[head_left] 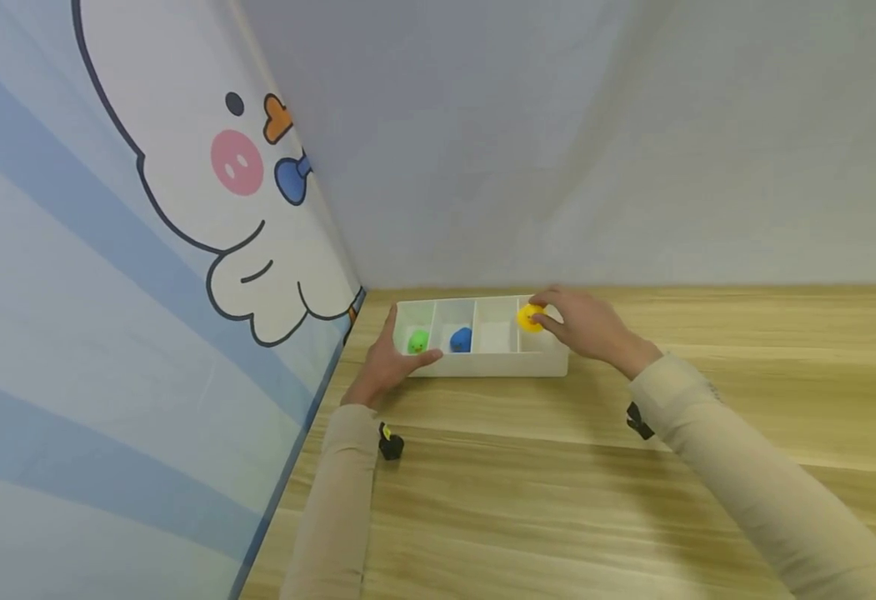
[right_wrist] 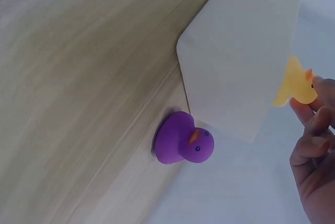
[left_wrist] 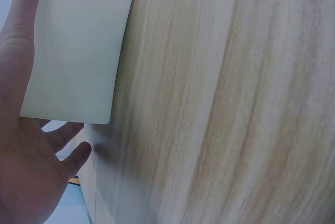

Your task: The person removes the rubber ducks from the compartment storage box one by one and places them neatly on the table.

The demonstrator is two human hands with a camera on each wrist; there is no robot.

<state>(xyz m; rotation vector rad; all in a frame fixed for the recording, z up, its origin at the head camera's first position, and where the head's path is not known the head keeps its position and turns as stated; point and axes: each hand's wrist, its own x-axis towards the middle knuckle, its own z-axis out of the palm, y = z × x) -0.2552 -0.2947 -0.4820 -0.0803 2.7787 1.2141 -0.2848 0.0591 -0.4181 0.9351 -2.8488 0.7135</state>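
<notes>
Both arms in matching beige long sleeves: left sleeve [head_left: 332,504], right sleeve [head_left: 763,483]. Plain fabric. Left cuff [head_left: 352,419] meets the wrist; right cuff [head_left: 663,387] same shade, creases just behind it. Left grip [head_left: 392,362] and right grip [head_left: 591,327] bare. Small angular black unit [head_left: 391,447] at left cuff, yellow-green patch on it. Second black unit [head_left: 639,422] at right cuff, partly hidden by fabric; finer detail too small to read.
</notes>
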